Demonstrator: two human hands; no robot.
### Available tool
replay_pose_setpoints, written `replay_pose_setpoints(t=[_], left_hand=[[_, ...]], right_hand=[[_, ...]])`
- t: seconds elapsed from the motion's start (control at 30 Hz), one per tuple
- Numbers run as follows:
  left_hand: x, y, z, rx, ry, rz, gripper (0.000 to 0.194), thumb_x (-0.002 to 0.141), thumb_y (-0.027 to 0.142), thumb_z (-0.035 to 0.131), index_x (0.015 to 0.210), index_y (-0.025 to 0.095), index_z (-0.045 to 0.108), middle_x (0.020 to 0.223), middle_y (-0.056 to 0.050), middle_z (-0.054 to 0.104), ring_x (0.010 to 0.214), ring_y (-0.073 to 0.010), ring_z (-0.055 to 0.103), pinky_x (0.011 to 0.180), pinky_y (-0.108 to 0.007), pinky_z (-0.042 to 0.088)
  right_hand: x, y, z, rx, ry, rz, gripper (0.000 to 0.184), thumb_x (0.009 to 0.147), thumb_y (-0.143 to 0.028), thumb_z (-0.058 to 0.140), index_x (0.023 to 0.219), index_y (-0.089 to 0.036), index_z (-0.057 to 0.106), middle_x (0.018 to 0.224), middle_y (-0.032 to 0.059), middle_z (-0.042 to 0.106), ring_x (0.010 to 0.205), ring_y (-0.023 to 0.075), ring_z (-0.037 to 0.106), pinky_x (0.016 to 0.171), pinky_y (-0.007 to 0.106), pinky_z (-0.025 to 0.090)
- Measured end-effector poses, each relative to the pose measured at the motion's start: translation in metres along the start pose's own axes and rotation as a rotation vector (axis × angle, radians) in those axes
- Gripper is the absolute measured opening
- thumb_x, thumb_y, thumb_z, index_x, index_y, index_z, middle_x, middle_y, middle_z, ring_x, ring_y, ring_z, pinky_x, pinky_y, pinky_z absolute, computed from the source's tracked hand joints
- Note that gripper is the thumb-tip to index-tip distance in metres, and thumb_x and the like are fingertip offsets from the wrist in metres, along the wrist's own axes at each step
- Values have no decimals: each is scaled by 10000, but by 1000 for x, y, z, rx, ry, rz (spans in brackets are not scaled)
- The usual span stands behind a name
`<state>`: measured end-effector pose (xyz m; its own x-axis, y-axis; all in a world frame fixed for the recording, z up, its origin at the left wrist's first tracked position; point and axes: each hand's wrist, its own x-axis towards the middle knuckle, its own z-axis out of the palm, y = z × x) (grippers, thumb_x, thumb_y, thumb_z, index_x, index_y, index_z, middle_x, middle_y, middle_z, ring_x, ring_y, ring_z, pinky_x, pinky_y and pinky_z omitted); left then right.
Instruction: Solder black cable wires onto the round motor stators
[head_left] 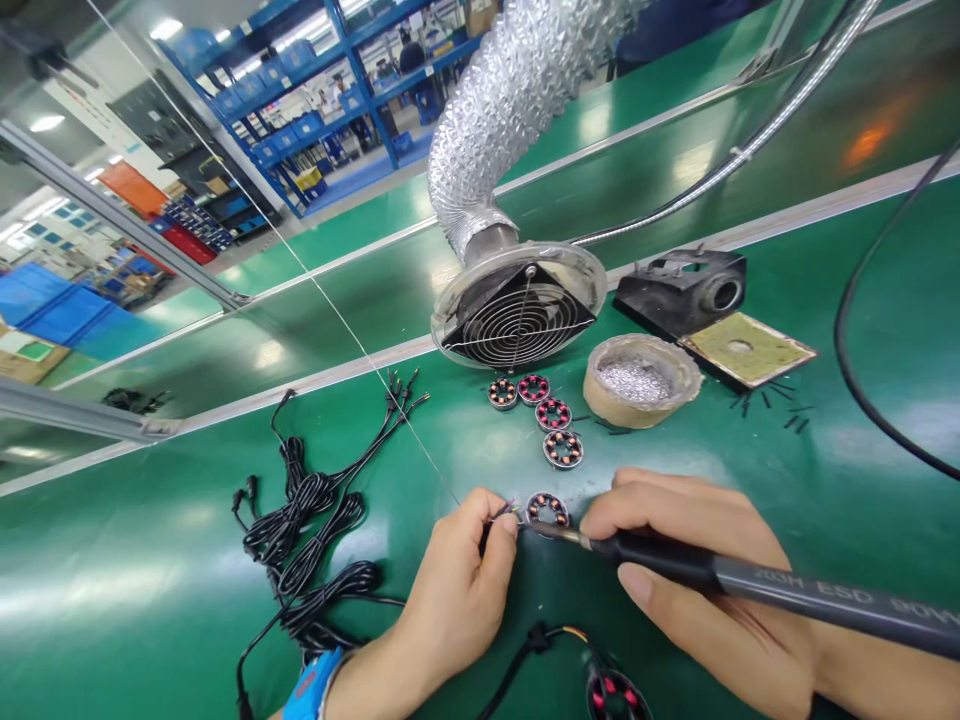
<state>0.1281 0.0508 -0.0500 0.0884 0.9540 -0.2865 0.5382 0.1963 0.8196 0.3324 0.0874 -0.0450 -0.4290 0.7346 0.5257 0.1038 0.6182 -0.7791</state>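
My right hand [705,590] is wrapped round a dark grey soldering iron [750,580], whose tip touches a small round stator with copper coils [547,508] on the green mat. My left hand [457,590] pinches thin wire ends [504,510] right beside that stator, and a thin solder wire [352,345] runs down to it from the upper left. Several more round stators [551,415] lie in a curved row just beyond. Another stator with a black cable [611,692] lies near the bottom edge.
A foil fume duct with a grilled fan [517,310] stands behind the stators. To the right sit a solder-dross dish [641,378], a black iron stand with a yellow sponge [742,350] and short black tube pieces [772,408]. Bundled black cables [315,540] lie at left.
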Motion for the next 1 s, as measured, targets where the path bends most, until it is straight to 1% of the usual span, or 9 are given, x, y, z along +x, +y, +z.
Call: replay_pose_setpoints(t=[0.17, 0.27, 0.4, 0.5, 0.6, 0.8, 1.0], left_hand=[[0, 0, -1, 12, -4, 3, 250, 968, 358, 391, 775, 213, 456, 663, 41, 466, 628, -132, 407, 586, -258, 280], [-1, 0, -1, 23, -8, 8, 252, 971, 356, 387, 774, 213, 454, 654, 44, 459, 618, -131, 400, 580, -259, 275], [-2, 0, -1, 21, -7, 13, 249, 970, 348, 393, 771, 213, 455, 650, 45, 459, 617, -130, 400, 581, -259, 275], [-1, 1, -1, 12, -9, 11, 250, 967, 348, 395, 764, 214, 453, 642, 46, 453, 612, -131, 396, 580, -261, 275], [0, 2, -1, 11, -9, 2, 251, 967, 352, 389, 767, 215, 453, 641, 46, 446, 613, -133, 395, 580, -262, 276], [0, 2, -1, 19, -13, 1, 254, 970, 367, 379, 787, 210, 460, 668, 42, 457, 631, -132, 402, 593, -263, 285], [-1, 0, 0, 17, -7, 8, 252, 975, 359, 377, 791, 207, 459, 665, 47, 444, 630, -128, 395, 595, -260, 289]], right_hand=[[-1, -4, -1, -49, -36, 6, 158, 819, -149, 482, 894, -247, 580, 576, -24, 518, 467, 158, 498, 480, 296, 377], [-2, -6, -2, -69, -24, -2, 161, 822, -151, 478, 900, -252, 577, 594, -18, 537, 466, 158, 503, 482, 301, 382], [-2, -7, -5, -79, -3, -16, 189, 811, -131, 477, 918, -254, 573, 591, -26, 514, 464, 150, 495, 483, 300, 374], [-2, -7, -6, -79, 1, -11, 181, 816, -134, 476, 918, -250, 572, 599, -24, 528, 468, 146, 490, 482, 302, 370], [-3, -7, -4, -75, -10, 3, 168, 824, -141, 478, 908, -248, 577, 607, -20, 539, 475, 145, 490, 478, 302, 370], [-8, -5, 6, -87, 54, -4, 163, 860, -142, 454, 918, -240, 572, 605, -26, 524, 492, 148, 500, 535, 311, 383], [-9, -2, 7, -57, 6, -59, 187, 820, -122, 458, 949, -208, 563, 626, -26, 510, 520, 143, 486, 546, 301, 357]])
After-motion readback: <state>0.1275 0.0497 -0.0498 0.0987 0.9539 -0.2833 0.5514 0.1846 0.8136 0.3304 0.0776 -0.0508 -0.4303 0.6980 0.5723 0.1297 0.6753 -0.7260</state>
